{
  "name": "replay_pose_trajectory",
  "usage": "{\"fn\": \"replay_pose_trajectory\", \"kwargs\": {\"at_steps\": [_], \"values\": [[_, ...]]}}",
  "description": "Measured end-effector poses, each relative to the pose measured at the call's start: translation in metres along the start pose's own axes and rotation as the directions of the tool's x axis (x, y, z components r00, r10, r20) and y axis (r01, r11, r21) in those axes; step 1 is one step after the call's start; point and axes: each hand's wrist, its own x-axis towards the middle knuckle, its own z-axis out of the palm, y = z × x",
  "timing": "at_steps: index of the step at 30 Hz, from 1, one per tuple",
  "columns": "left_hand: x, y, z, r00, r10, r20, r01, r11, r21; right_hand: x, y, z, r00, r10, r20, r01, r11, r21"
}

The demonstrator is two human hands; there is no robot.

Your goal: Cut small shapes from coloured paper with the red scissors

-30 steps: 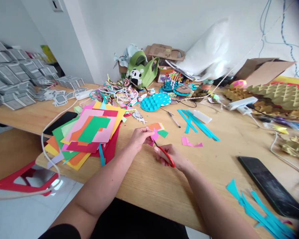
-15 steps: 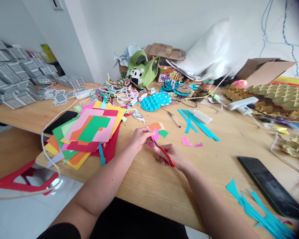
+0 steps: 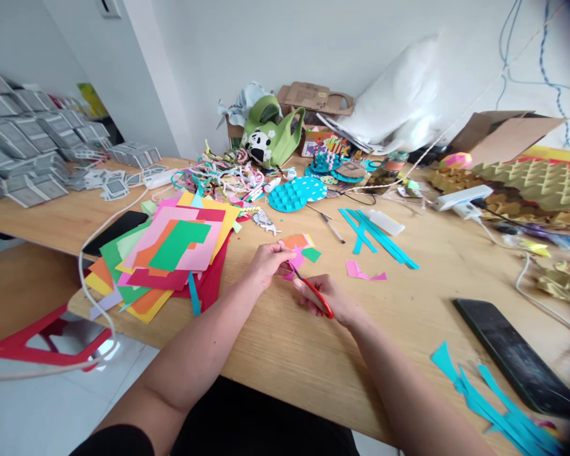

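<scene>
My left hand [image 3: 270,263] pinches a small magenta piece of paper [image 3: 296,256] over the middle of the table. In my right hand [image 3: 327,297] is a pair of red-handled scissors [image 3: 319,297], its blades pointing up and left at the paper's lower edge. How far the blades are apart is hard to make out. Just beyond my fingers lie an orange paper scrap [image 3: 294,241] and a green one [image 3: 311,254]. A magenta offcut [image 3: 365,271] rests to the right of my hands.
Left of my hands is a pile of coloured paper [image 3: 180,244]. Blue strips [image 3: 384,240] lie behind, more at lower right near a black phone [image 3: 515,354]. A pen [image 3: 332,228], blue discs [image 3: 289,195] and a green bag [image 3: 273,136] are farther back. A white cable [image 3: 83,272] hangs at left.
</scene>
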Motion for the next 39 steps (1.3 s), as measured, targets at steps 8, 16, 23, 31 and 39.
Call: {"fn": "replay_pose_trajectory", "kwargs": {"at_steps": [8,16,23,31,39], "values": [[-0.0012,0.001,0.0004,1.0,-0.011,-0.01,0.011,1.0,-0.002,0.0,0.0007,-0.0003,1.0,-0.02,0.002,0.02,1.0,0.012],[-0.0017,0.0015,0.0004,1.0,0.002,0.001,-0.002,1.0,0.007,0.0,0.0018,-0.0007,1.0,-0.024,-0.002,0.024,1.0,0.012],[-0.0017,0.0013,0.0005,1.0,0.005,0.001,-0.005,1.0,0.01,0.0005,0.0017,-0.0016,1.0,-0.026,0.006,0.026,1.0,0.006],[0.0004,0.0002,-0.0008,1.0,0.025,0.003,-0.024,0.999,-0.022,0.0019,0.0037,0.0001,0.998,-0.066,0.017,0.067,0.997,-0.031],[0.005,0.0026,-0.0042,0.977,0.106,-0.185,-0.144,0.968,-0.206,0.0021,0.0029,-0.0008,0.965,-0.151,-0.214,0.103,0.971,-0.218]]}}
